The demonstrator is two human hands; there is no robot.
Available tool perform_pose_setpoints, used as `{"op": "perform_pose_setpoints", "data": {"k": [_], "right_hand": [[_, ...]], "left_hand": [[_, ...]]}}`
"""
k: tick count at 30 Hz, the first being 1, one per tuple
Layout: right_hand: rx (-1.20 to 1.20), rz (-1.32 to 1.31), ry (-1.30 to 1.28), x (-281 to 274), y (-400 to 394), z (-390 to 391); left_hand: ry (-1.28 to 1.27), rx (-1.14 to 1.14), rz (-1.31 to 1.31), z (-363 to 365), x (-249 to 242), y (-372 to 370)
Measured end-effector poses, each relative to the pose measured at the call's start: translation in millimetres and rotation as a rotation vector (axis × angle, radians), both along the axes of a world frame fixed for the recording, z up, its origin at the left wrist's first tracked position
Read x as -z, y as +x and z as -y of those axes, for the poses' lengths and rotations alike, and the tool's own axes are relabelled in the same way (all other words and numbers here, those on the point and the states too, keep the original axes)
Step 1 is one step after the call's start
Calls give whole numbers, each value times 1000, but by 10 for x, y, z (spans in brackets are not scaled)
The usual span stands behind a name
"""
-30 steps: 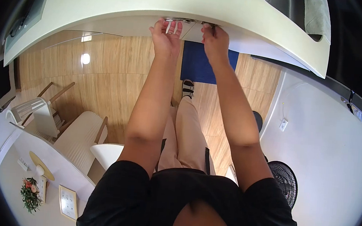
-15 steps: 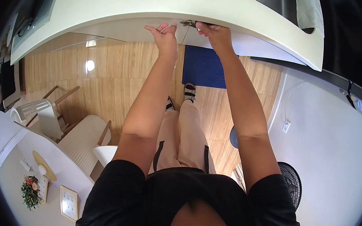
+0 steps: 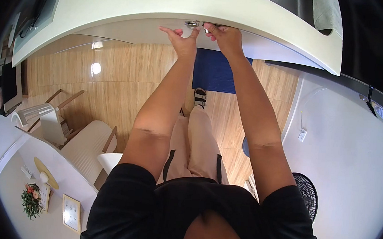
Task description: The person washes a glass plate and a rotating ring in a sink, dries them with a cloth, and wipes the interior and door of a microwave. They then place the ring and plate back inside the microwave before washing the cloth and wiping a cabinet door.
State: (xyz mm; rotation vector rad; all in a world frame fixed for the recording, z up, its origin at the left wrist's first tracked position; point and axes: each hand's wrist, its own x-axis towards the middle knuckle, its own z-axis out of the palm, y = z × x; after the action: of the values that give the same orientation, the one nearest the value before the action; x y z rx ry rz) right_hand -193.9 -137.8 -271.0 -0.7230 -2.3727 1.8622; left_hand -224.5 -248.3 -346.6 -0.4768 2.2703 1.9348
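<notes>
Just under the front edge of the white countertop (image 3: 165, 1), both my hands are at the cabinet front (image 3: 139, 34). A small shiny metal fitting (image 3: 191, 24) sits there, its exact kind too small to make out. My left hand (image 3: 183, 41) has its fingers spread, palm upward, with the thumb close to the fitting; whether it touches cannot be told. Beside it, my right hand (image 3: 227, 38) pinches a second small metal piece (image 3: 206, 30) between thumb and fingers. Part of that piece is hidden by the fingers and the counter edge.
A sink (image 3: 295, 4) with a grey cloth (image 3: 326, 13) over its edge is at the upper right. Below lies a blue mat (image 3: 215, 72) on the wood floor. White chairs (image 3: 88, 149) stand at left, a black fan (image 3: 304, 196) at right.
My left hand has moved right, closer to my right hand. The metal fitting now shows further left and flatter, beside the left thumb. My right hand has stayed nearly in place.
</notes>
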Motion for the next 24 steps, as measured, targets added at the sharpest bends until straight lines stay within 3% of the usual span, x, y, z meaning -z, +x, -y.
{"op": "perform_pose_setpoints", "data": {"k": [2, 8, 13, 21, 23, 24], "right_hand": [[0, -13, -3, 10, -15, 10], [0, 1, 5, 69, -27, -15], [2, 22, 3, 30, -9, -4], [-5, -16, -22, 106, -8, -29], [8, -34, -25, 102, -4, -21], [31, -53, -30, 116, -2, -22]], "left_hand": [[-48, -68, -43, 48, 13, -19], [168, 65, 50, 191, -149, -45], [-164, -6, -184, 186, 70, -88], [-84, -12, -151, 67, -105, -8], [-330, 21, -207, 85, -86, 0], [-329, 5, -201, 76, -70, 0]]}}
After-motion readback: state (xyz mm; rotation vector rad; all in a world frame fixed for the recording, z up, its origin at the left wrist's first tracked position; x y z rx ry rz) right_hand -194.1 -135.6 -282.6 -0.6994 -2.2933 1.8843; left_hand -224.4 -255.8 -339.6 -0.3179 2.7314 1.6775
